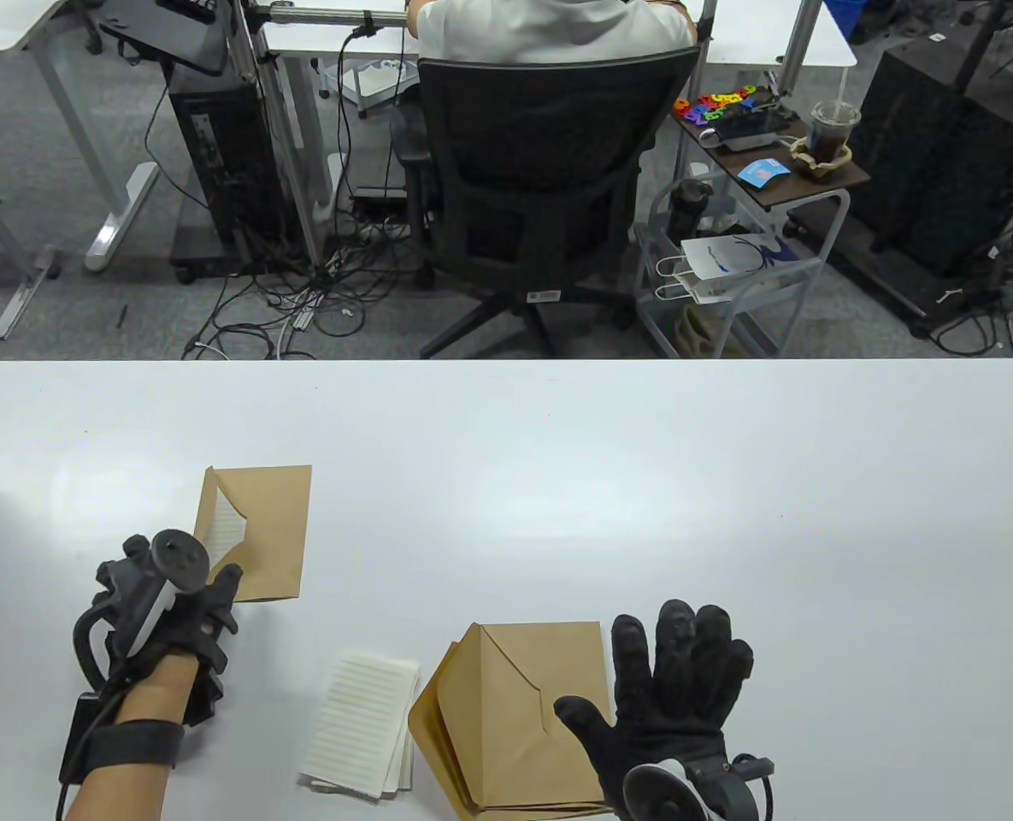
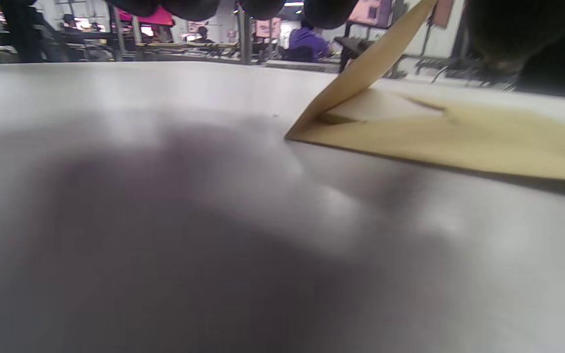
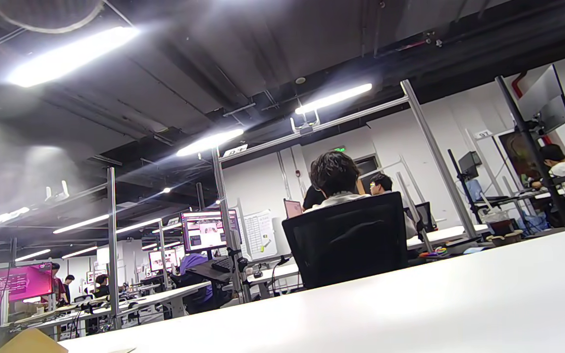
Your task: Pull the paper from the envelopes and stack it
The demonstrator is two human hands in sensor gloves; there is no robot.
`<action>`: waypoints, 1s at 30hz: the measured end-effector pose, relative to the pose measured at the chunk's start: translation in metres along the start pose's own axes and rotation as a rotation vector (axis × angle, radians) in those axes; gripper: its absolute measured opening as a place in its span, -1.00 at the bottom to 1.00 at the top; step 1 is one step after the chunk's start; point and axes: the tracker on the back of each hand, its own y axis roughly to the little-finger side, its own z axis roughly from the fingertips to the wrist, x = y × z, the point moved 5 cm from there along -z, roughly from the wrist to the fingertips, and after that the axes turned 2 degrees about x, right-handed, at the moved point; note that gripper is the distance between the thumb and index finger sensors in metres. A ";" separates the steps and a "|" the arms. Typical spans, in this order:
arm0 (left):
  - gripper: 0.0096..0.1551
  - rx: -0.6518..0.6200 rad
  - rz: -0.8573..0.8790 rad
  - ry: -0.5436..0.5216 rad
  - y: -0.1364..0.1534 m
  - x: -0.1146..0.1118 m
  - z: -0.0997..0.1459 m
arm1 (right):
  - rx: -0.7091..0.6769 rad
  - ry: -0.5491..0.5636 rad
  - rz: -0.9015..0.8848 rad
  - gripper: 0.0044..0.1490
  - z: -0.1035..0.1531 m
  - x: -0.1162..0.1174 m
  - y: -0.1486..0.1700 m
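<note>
A brown envelope lies on the white table at the left, its flap open and white lined paper showing inside. My left hand grips the envelope at its near left corner. In the left wrist view the flap rises toward my fingers at the top edge. A stack of pulled lined paper lies at the front. Beside it is a pile of brown envelopes. My right hand rests flat and spread on the pile's right edge.
Beyond the table's far edge are an office chair with a seated person, a small cart and cables on the floor. The right wrist view shows only the table top, the room and a brown envelope corner.
</note>
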 end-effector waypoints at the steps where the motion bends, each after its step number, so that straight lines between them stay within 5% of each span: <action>1: 0.13 0.029 -0.025 0.009 -0.001 -0.002 -0.006 | 0.001 -0.001 -0.003 0.18 0.000 0.000 0.000; 9: -0.08 0.070 -0.042 0.046 -0.005 -0.015 -0.030 | 0.001 -0.016 -0.004 0.17 -0.001 0.002 0.001; 14: -0.42 0.092 -0.020 -0.109 -0.001 0.002 -0.030 | 0.003 -0.034 0.002 0.17 -0.002 0.005 0.002; 22: -0.45 0.075 0.073 -0.208 0.014 0.020 -0.021 | 0.001 -0.037 0.004 0.16 -0.002 0.006 0.002; 30: -0.45 -0.023 0.312 -0.295 0.021 0.070 0.013 | 0.029 -0.057 0.005 0.16 -0.005 0.010 0.007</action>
